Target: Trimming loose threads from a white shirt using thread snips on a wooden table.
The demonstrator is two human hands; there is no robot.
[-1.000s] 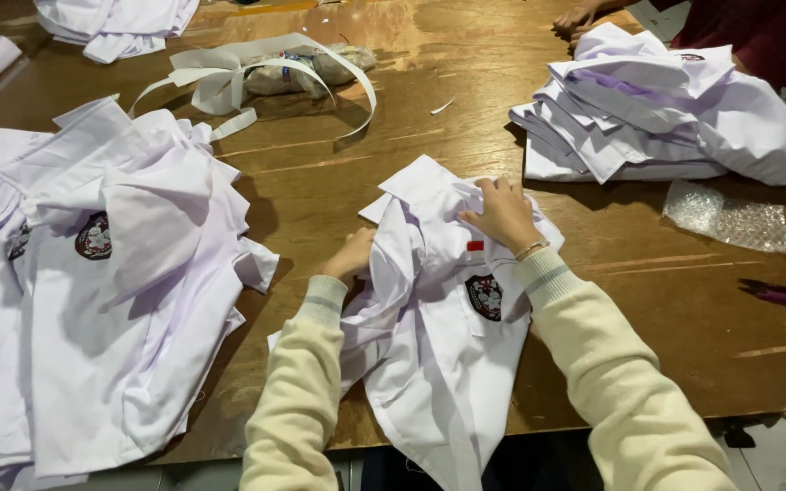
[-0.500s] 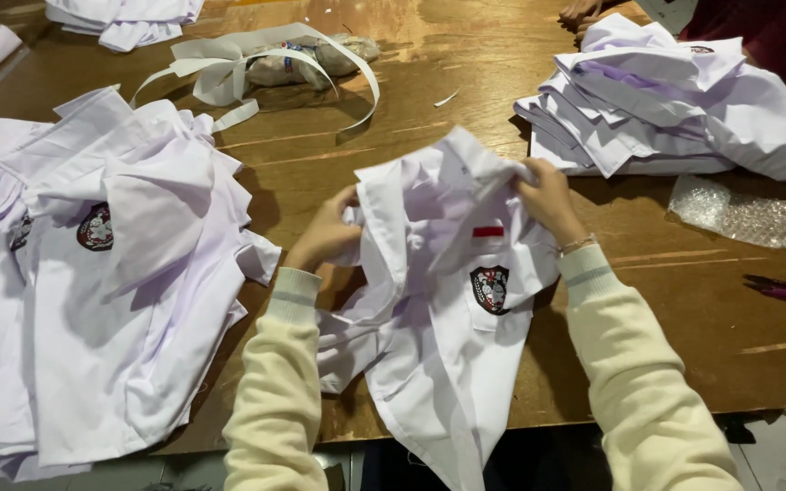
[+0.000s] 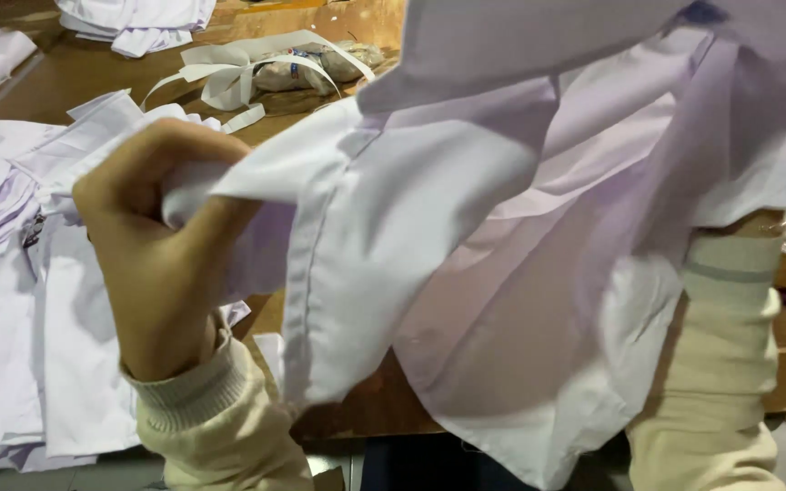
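Nearest the camera, the left hand (image 3: 161,245), in a cream ribbed-cuff knit sleeve (image 3: 220,427), is clenched around a bunched edge of a white cotton short-sleeved shirt (image 3: 466,273), gripping the fabric between thumb and curled fingers. The shirt is lifted off the table and held up close to the lens, spread across most of the view, its hem hanging below the table edge. The right forearm, in a matching cream sleeve (image 3: 720,364), rises behind the cloth at the right; the right hand itself is hidden by the shirt, so whether it grips the fabric cannot be told. Below and behind lies the brown wooden tabletop (image 3: 93,77). On its left side rests a loose heap of white shirts (image 3: 29,300), overlapping one another. Farther back, near the table's middle, lies a tangle of white fabric straps (image 3: 238,73) around a small clear-wrapped bundle (image 3: 320,64). At the far edge sits another pile of folded white garments (image 3: 138,18).
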